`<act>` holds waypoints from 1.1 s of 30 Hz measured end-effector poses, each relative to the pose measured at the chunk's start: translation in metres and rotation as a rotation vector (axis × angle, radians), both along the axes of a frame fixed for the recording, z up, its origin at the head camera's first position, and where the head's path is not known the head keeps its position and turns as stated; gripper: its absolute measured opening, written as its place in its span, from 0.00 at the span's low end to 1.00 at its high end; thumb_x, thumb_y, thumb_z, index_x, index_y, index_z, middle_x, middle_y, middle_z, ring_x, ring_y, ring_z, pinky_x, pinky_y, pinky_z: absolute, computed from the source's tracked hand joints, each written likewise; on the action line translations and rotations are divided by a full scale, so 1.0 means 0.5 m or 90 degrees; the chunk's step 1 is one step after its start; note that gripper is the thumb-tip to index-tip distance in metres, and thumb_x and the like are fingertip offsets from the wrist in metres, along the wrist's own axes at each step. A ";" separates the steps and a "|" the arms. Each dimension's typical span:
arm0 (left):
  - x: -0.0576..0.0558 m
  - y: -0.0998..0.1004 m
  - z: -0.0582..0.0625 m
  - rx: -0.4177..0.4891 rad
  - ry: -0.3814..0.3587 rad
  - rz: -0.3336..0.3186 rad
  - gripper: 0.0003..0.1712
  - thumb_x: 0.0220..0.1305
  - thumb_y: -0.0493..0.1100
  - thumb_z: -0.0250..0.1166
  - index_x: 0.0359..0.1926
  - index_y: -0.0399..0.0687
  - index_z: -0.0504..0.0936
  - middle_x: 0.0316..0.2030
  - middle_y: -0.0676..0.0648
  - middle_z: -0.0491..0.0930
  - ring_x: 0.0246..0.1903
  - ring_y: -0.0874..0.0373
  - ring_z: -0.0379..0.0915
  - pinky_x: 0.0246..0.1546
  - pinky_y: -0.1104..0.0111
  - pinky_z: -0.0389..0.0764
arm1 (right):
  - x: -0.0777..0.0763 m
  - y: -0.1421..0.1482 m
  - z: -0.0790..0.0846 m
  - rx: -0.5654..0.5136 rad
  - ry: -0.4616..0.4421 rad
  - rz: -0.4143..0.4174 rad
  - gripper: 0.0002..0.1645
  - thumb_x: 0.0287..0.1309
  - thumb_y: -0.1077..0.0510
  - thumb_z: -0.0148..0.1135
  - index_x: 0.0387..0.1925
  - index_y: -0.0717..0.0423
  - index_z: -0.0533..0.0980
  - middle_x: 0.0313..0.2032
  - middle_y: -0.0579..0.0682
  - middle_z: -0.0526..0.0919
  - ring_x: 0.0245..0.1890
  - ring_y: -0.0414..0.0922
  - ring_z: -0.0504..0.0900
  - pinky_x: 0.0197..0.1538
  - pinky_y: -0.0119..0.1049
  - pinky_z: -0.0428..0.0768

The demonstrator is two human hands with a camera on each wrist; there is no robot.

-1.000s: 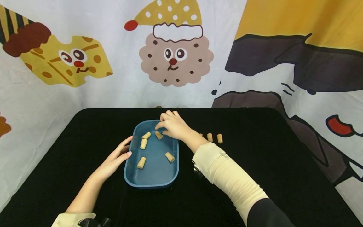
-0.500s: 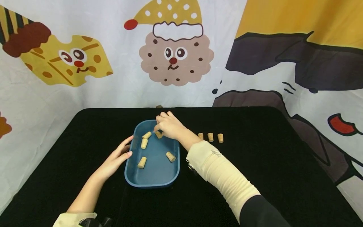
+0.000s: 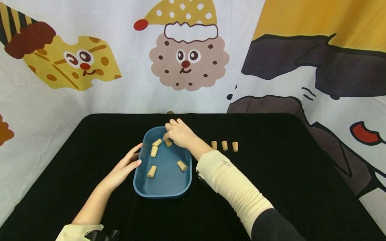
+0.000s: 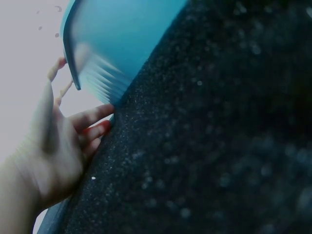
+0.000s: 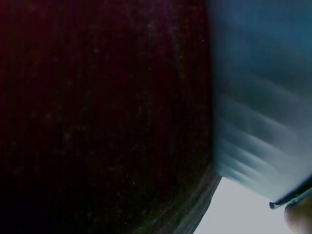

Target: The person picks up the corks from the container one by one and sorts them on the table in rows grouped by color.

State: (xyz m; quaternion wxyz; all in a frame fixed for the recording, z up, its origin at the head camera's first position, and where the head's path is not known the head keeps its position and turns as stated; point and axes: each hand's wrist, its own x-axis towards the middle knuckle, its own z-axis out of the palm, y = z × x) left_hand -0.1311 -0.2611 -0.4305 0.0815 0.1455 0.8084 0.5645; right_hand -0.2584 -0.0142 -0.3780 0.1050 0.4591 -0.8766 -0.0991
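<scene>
A blue tray (image 3: pixel 163 196) sits on the black-covered table with several corks in it, such as one cork (image 3: pixel 151 171) near its left side and another cork (image 3: pixel 182 166) at the right. My right hand (image 3: pixel 181 134) reaches over the far right rim, its curled fingertips pinching a cork (image 3: pixel 168 143) at the tray's far end; they partly cover it. My left hand (image 3: pixel 123 169) rests along the tray's left side, fingers fairly straight, fingertips at the rim. In the left wrist view, the left fingers (image 4: pixel 92 117) touch low on the tray wall (image 4: pixel 112 53).
Right of the tray, three corks stand in a row: a near one (image 3: pixel 214 145) beside my right wrist, a middle cork (image 3: pixel 224 145) and an outer cork (image 3: pixel 235 146). Behind the table (image 3: pixel 271 174) hangs a cartoon-printed curtain (image 3: pixel 126 100).
My right hand has lowered and moved slightly left, its fingertips closing in on the far cork. The right forearm has shifted left, uncovering the nearest standing cork. My left hand stays at the tray.
</scene>
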 end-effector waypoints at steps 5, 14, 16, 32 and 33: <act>0.001 0.001 0.000 -0.001 0.000 0.001 0.34 0.74 0.45 0.49 0.76 0.54 0.46 0.67 0.26 0.54 0.63 0.28 0.54 0.55 0.38 0.66 | 0.001 -0.004 0.000 0.016 -0.011 -0.009 0.17 0.63 0.53 0.62 0.51 0.30 0.81 0.38 0.41 0.69 0.38 0.43 0.60 0.43 0.38 0.60; 0.002 0.003 0.001 -0.007 -0.002 0.006 0.34 0.74 0.45 0.49 0.75 0.55 0.47 0.67 0.27 0.54 0.63 0.28 0.54 0.55 0.37 0.65 | 0.001 -0.001 -0.004 0.018 0.001 0.000 0.20 0.53 0.44 0.68 0.50 0.29 0.81 0.38 0.41 0.69 0.38 0.43 0.60 0.43 0.38 0.61; 0.002 0.003 0.001 -0.006 -0.001 0.005 0.34 0.74 0.45 0.49 0.76 0.54 0.46 0.67 0.27 0.54 0.63 0.28 0.54 0.55 0.37 0.65 | 0.001 -0.001 -0.004 0.023 0.004 0.004 0.21 0.52 0.41 0.68 0.51 0.29 0.81 0.38 0.41 0.70 0.39 0.44 0.60 0.43 0.38 0.61; 0.001 -0.005 -0.001 0.003 0.006 -0.005 0.34 0.74 0.45 0.49 0.76 0.57 0.46 0.67 0.27 0.54 0.63 0.28 0.54 0.56 0.37 0.64 | 0.005 -0.001 -0.002 0.052 0.006 0.007 0.11 0.51 0.36 0.65 0.37 0.29 0.80 0.36 0.40 0.65 0.39 0.44 0.59 0.43 0.38 0.60; 0.002 -0.005 -0.003 0.005 0.005 -0.005 0.34 0.74 0.45 0.49 0.76 0.57 0.46 0.67 0.27 0.54 0.63 0.28 0.54 0.56 0.37 0.64 | 0.006 0.000 -0.003 0.053 0.004 0.008 0.10 0.52 0.37 0.65 0.37 0.29 0.80 0.36 0.41 0.65 0.39 0.44 0.58 0.43 0.38 0.60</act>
